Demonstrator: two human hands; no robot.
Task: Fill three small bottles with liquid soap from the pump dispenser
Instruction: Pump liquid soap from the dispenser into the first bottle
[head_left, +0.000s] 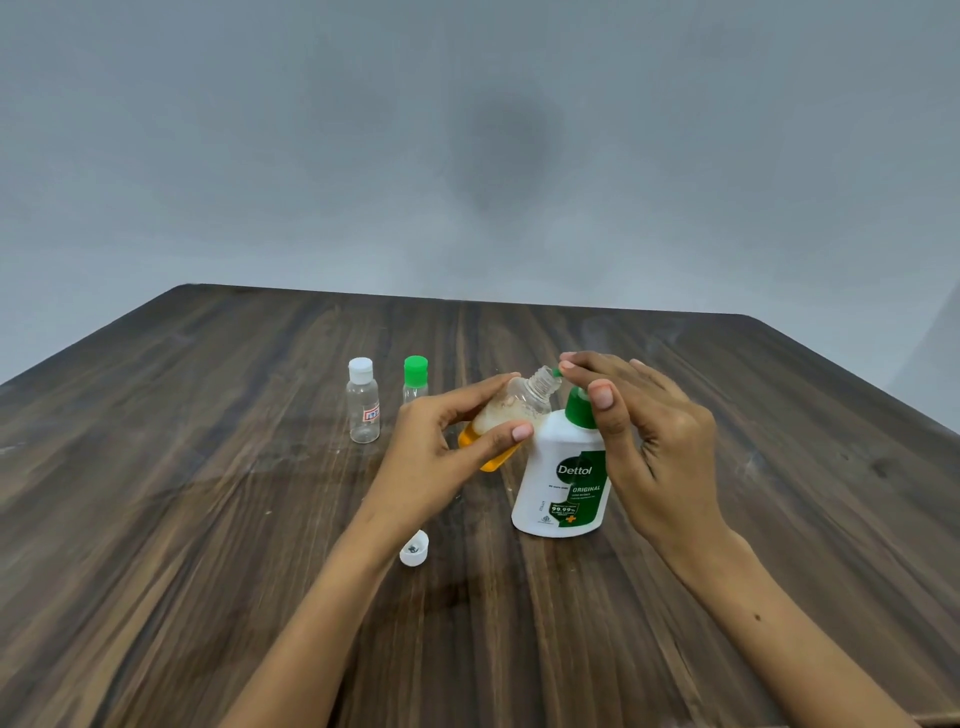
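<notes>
My left hand (441, 447) grips a small clear bottle (511, 410), tilted with its open neck up against the green pump nozzle; orange soap sits in its lower part. A white Dettol pump dispenser (563, 478) stands upright on the table. My right hand (639, 431) rests its straight fingers on top of the green pump head, the thumb in front of the pump neck. Two more small clear bottles stand at the back left, both looking empty: one with a white cap (362, 401) and one with a green cap (415, 379), partly hidden behind my left hand.
A loose white cap (414, 548) lies on the dark wooden table (208, 519) near my left wrist. The table's far edge meets a plain grey wall.
</notes>
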